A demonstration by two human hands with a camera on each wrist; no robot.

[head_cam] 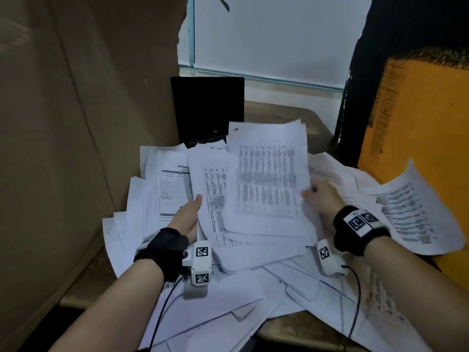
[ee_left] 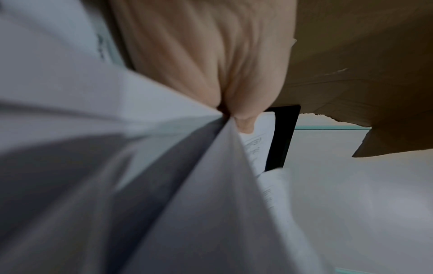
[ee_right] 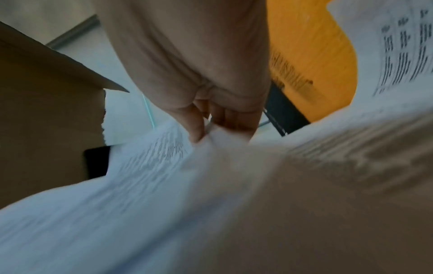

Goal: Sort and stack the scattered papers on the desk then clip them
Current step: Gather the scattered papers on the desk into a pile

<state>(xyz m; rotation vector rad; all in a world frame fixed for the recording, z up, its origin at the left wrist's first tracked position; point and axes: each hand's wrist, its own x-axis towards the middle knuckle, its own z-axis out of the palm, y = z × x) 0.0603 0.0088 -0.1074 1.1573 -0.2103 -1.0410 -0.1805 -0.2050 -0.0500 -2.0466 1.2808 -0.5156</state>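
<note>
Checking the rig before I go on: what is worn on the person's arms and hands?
Both forearms are bare, no sleeves. The left hand has a black wrist wrap with a white camera block bearing square black-and-white code tags. The right hand has a black wristband with similar tags and a white block. Black cables trail from both.
</note>
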